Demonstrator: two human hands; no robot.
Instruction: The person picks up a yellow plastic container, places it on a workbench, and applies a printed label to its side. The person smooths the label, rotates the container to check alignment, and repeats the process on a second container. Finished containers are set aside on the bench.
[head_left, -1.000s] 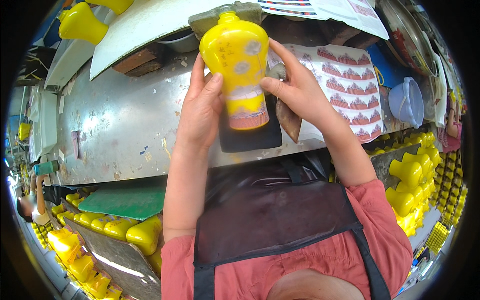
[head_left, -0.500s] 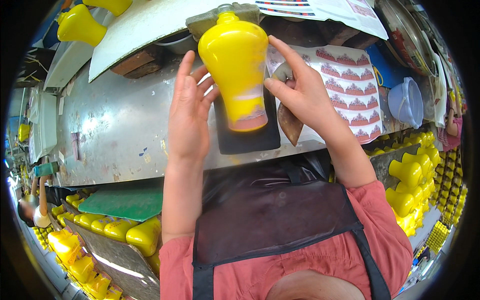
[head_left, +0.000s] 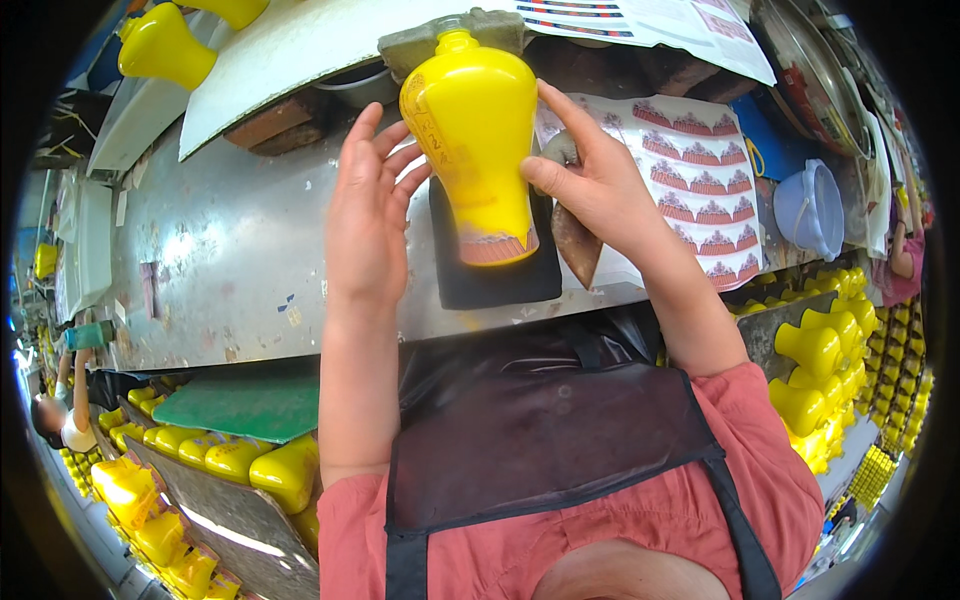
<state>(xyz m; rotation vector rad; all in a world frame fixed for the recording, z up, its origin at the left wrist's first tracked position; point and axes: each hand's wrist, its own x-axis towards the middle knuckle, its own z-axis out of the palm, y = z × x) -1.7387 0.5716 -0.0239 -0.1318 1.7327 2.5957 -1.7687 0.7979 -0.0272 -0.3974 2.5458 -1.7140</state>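
A glossy yellow bottle-shaped vase lies with its narrow neck at a grey notched block and its base over a black pad. Printed decoration shows along its left side, and a reddish band circles the base. My left hand is open beside it, fingers spread along its left edge; whether they touch is unclear. On the other side my right hand has thumb and forefinger apart at the vase's edge, its other fingers partly hidden. Below that hand is a brown pointed scraper-like piece; I cannot tell if it is held.
Sheets of red-and-purple printed decals lie right of the vase, near a pale blue bucket. A white board spans the back left. Yellow vases crowd both sides below the metal table. Another person is at far left.
The vase has turned about its length, bringing printed characters into view on its left side. My left hand has shifted slightly left, away from it.
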